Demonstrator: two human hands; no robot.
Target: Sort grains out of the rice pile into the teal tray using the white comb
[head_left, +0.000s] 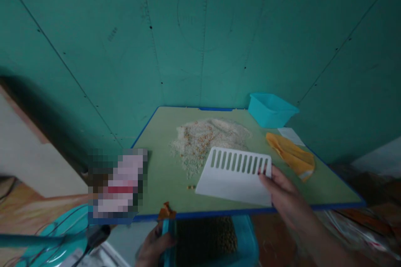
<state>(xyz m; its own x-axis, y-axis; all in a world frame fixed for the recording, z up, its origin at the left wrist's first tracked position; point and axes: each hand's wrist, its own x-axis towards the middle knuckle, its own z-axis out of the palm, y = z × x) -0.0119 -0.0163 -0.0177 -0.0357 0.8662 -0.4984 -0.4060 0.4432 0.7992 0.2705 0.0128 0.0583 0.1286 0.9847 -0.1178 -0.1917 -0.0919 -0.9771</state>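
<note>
My right hand point(283, 194) grips the right edge of a white slotted plastic scraper point(233, 175) that lies on a green board with a blue rim point(163, 183). Just beyond the scraper sits a heap of pale grains mixed with orange-yellow kernels point(206, 137). A few loose kernels point(191, 187) lie left of the scraper. My left hand point(153, 248) holds the left rim of a teal container point(244, 246) below the board's near edge; dark yellowish contents fill it.
A teal tub point(271, 109) stands at the board's far right corner, with an orange cloth point(293, 154) and a white card point(290, 134) beside it. A blurred-out patch point(117, 183) covers the near left corner. A teal fan point(56, 238) is lower left. A teal wall rises behind.
</note>
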